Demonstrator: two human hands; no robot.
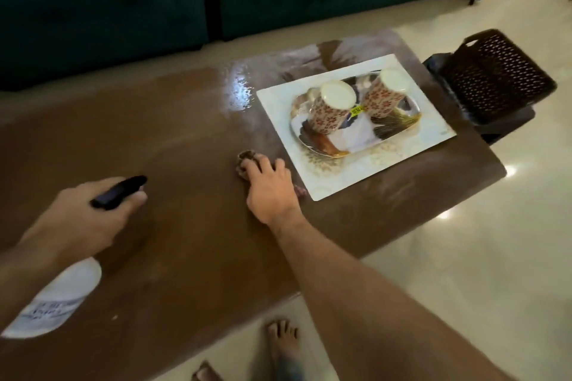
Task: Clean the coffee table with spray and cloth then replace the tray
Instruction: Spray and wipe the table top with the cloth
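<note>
A brown coffee table (173, 139) fills the middle of the view. My left hand (89, 213) grips a white spray bottle (52, 303) by its black trigger head, held over the table's left part. My right hand (270, 185) presses a small brown cloth (246, 159) flat on the table, just left of the tray. The white rectangular tray (433, 133) sits at the table's right end. It carries an oval patterned plate and two upside-down floral cups (332, 108). A wet shiny patch (240, 86) lies left of the tray's far corner.
A dark teal sofa (123, 3) runs along the far side of the table. A dark brown woven basket (495, 77) stands on the pale tiled floor by the table's right end. My bare feet (281, 340) show below the near edge.
</note>
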